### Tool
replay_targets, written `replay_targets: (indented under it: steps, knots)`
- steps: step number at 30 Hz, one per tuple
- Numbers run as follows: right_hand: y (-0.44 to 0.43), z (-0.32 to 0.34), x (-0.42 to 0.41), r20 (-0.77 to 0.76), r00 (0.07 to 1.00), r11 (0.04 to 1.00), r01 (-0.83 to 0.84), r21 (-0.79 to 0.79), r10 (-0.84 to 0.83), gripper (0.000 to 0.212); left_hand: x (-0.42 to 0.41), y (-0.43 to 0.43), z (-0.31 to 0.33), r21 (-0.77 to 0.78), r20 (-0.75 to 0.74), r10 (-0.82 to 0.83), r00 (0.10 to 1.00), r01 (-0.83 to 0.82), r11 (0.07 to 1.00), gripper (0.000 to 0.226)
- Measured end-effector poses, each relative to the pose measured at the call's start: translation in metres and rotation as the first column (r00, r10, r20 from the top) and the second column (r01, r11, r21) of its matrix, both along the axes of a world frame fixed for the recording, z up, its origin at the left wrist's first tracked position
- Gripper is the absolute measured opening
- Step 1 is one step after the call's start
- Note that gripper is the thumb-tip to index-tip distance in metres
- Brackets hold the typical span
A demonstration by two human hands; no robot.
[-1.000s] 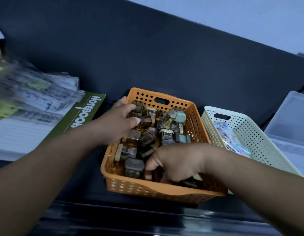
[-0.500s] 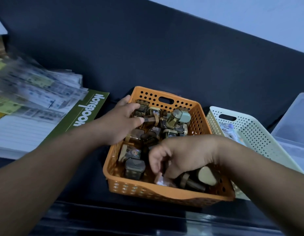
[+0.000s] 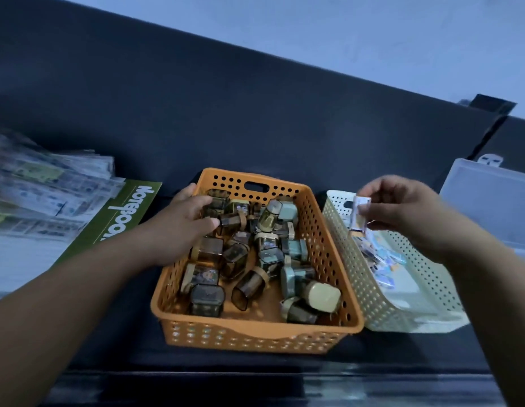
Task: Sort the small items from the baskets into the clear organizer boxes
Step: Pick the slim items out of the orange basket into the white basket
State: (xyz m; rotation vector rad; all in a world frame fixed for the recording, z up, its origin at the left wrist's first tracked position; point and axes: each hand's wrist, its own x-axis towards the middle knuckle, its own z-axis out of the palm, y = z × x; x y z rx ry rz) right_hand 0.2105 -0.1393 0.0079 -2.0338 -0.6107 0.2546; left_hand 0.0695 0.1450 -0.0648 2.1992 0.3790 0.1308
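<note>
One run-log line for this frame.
left hand: on small boxes in orange basket | right hand: pinches small packet over white basket | clear organizer box: far right, untouched

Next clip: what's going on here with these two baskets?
A person is sorting small items. The left hand reaches into the orange basket, fingers against the small dark containers; whether it grips one is unclear. The right hand pinches a small white packet above the pale perforated basket. A clear organizer box sits at the far right.
</note>
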Motion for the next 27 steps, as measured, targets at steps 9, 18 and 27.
replay_targets:
  steps: [9,18,27]
  knots:
    - [0.008,0.017,-0.052,0.128,0.957,0.87,-0.176,-0.461,0.262,0.026,0.0,0.0,0.003,0.04,-0.018,-0.006,1.0,0.007,0.999,0.057]
    - [0.061,0.004,-0.103,0.136,0.826,0.326,-0.061,-0.943,0.547,0.021,0.001,0.0,0.001,0.039,-0.018,-0.001,1.0,0.001,0.999,0.056]
    - [0.077,-0.005,-0.084,-0.213,0.887,0.547,-0.426,-0.721,0.41,0.019,0.003,0.002,-0.001,0.038,-0.015,-0.005,1.0,0.005,0.999,0.056]
